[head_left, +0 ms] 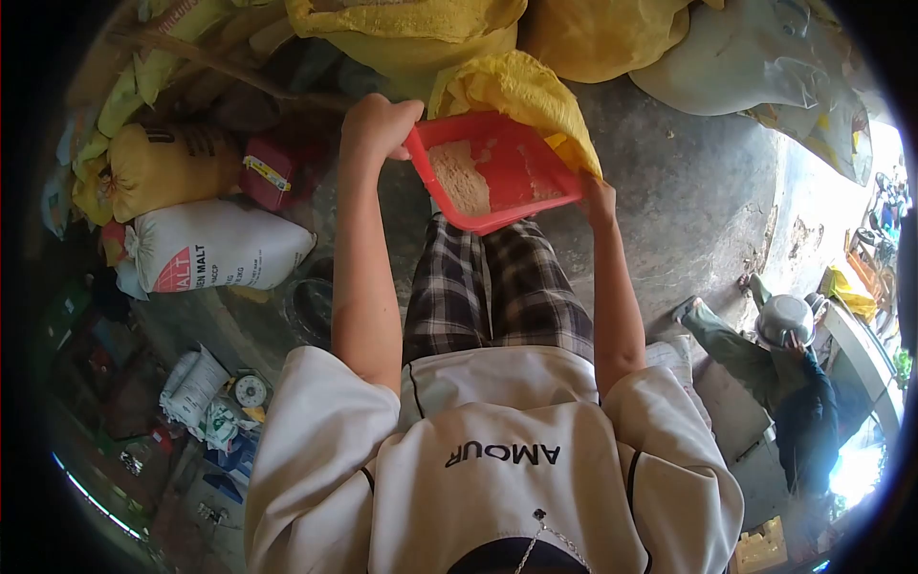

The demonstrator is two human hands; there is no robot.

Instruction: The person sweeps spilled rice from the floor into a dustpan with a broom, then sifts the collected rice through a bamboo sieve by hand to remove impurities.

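Note:
A red plastic basin (516, 143) is held tilted out in front of my lap. Pale brown powder (459, 179) lies along its left side, with thin smears elsewhere on the bottom. My left hand (379, 126) is closed round the basin's left rim. At the right end, my right hand (599, 200) is closed on the basin, its fingers partly hidden, right where the edge of an open yellow woven sack (512, 84) comes down. The sack's mouth stands up behind the basin.
Full yellow sacks (602, 38) and a grey-white sack (736, 57) line the far side. At left lie a white malt sack (225, 247), a yellow sack (177, 163) and a dark red container (269, 174). A dial scale (250, 390) stands lower left. Another person (803, 411) holds a metal pot (786, 320) at right.

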